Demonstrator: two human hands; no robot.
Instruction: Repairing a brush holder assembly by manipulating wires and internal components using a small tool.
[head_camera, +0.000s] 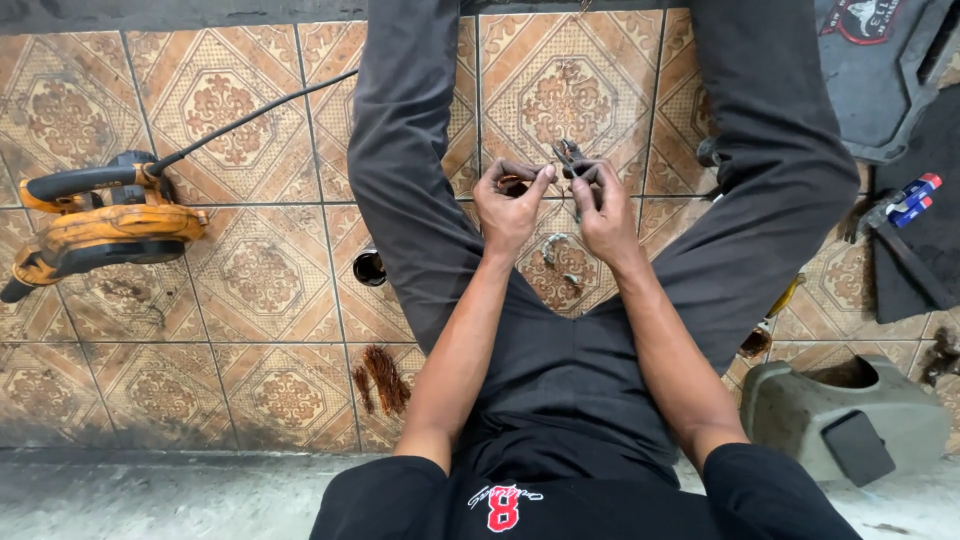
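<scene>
Head view, left to right. Orange and black blower (95, 222) lying on patterned floor tiles (250, 280), black cord (250, 115) trailing up and right. Tuft of coppery wire strands (382, 380) on a tile beside the left thigh. Between the spread legs in dark grey trousers (410, 150): left hand (510, 205) pinched narrow on a small loop of copper-coloured wire (512, 183), thin, reddish-brown, curled, partly hidden by fingers. Just beside it, right hand (600, 205) closed around small dark pliers (570, 155), tips up, near the wire. Below both hands, a pale metal ring (556, 250) on the floor. Far right: grey-green housing (845, 415), red-and-blue handled tool (905, 198).
</scene>
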